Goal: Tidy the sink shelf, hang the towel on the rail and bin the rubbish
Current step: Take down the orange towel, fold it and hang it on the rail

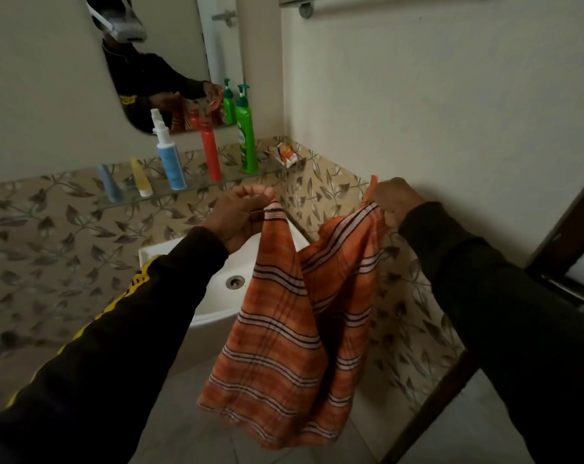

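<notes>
Both our hands are holding up the orange striped towel (283,316) by its top corners. Our left hand (240,217) is pinching one corner between thumb and fingers, and our right hand (392,202) is gripping the other corner in curled fingers. We are holding the towel out in front of us, so it is hanging down in a fold, partly in front of the white sink (223,296). We are seeing the metal towel rail (350,0) high up on the wall, well above our hands, with nothing on it. Behind our hands the glass shelf (196,190) is carrying a row of things: a small blue tube (109,187), a small yellow tube (141,180), a white and blue spray bottle (168,155), a red bottle (210,149) and a green pump bottle (246,132). At the far right end of the shelf some crumpled orange and white wrappers (285,154) are lying in the corner. The mirror (163,61) above the shelf is showing our dark sleeves and the towel.
</notes>
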### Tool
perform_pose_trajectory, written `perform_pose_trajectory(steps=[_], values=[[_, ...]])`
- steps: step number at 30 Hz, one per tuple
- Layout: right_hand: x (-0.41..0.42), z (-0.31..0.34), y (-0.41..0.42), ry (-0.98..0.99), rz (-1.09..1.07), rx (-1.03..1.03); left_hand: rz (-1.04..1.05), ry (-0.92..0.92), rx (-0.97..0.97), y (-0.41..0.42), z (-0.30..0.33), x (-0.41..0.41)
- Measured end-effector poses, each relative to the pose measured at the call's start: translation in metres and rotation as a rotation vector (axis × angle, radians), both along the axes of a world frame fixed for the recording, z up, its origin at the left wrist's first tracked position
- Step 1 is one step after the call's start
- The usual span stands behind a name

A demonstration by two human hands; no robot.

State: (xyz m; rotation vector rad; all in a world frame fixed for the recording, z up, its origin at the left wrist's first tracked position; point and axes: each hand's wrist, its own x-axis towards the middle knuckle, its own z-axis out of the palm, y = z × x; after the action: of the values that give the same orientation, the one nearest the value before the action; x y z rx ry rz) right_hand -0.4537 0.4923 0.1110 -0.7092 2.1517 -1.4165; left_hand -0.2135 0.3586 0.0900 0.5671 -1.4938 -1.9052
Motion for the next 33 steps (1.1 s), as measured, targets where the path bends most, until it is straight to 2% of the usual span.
perform_pose_trajectory(steps=[8,11,14,21,33], values=[[0.021,0.003,0.000,-0.340,0.059,-0.237,-0.091,0.024,0.044,0.019,-0.005,-0.010],[0.028,0.004,-0.002,-0.428,0.089,-0.371,-0.196,-0.001,-0.012,0.021,-0.004,-0.012],[0.028,0.002,-0.003,-0.421,0.102,-0.409,-0.200,-0.077,-0.139,0.022,-0.006,-0.013],[0.029,-0.008,-0.001,-0.404,0.119,-0.387,0.169,-0.214,-0.604,0.034,-0.010,-0.028],[0.031,-0.011,-0.006,-0.243,0.210,-0.281,0.308,-0.358,-0.924,0.036,-0.004,-0.044]])
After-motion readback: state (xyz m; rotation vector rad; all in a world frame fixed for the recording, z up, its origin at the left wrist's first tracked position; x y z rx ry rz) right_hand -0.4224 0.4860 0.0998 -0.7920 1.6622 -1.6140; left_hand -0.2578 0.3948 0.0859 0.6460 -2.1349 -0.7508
